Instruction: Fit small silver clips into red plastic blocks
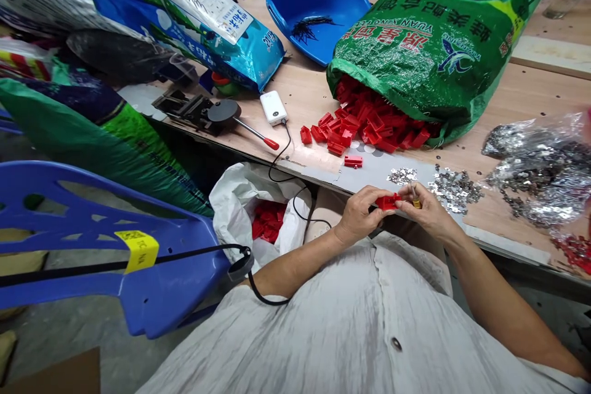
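Observation:
My left hand (362, 215) is closed round one end of a small red plastic housing (388, 202), held just off the table's front edge. At its other end, the fingertips of my right hand (427, 212) meet the housing. A thin tool with a yellow part (416, 203) shows between my right fingers; its exact kind is too small to tell. Just beyond my hands lie small flat metal pieces (455, 189) on a grey sheet. A single red housing (353, 162) rests nearby, in front of a heap of red housings (364, 123).
The heap spills from a green sack (429, 43). Behind stands a blue basin (318, 3) with dark thin pieces. A lever tool (226, 114) and a cabled white power bank (273, 108) lie left. A white bag (231, 197) holds red parts below; bagged metal pieces (545, 166) lie right.

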Available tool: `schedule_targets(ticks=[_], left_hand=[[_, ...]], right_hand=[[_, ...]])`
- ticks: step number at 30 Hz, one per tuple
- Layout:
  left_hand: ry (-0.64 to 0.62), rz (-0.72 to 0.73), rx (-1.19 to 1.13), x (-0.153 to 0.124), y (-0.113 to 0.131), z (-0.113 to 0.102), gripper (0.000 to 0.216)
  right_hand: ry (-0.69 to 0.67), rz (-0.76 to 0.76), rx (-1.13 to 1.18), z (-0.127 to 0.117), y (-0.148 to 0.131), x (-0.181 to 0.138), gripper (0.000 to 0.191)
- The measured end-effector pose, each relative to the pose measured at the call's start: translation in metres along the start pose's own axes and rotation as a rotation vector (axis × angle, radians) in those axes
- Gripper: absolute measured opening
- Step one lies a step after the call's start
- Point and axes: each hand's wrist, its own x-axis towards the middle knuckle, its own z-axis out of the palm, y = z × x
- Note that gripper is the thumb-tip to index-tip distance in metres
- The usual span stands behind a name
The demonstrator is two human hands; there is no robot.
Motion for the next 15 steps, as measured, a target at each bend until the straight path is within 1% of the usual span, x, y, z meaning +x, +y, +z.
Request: schedule_targets(ticks=[6, 10, 15], left_hand=[[-0.033, 0.010, -0.025, -0.009, -0.003, 0.001, 0.029], [-0.055, 0.010, -0.073, -0.013, -0.006, 0.001, 0.031], [-0.115, -0.070, -0.215, -0.015, -0.007, -0.004, 0.034]], right_hand=[[-0.081, 0.139, 0.097, 0.001, -0.003, -0.011, 0.038], [-0.140, 0.237, 0.195, 0.000, -0.006, -0.018, 0.044], [-0.217, 0.284, 0.334, -0.001, 0.003, -0.022, 0.045]])
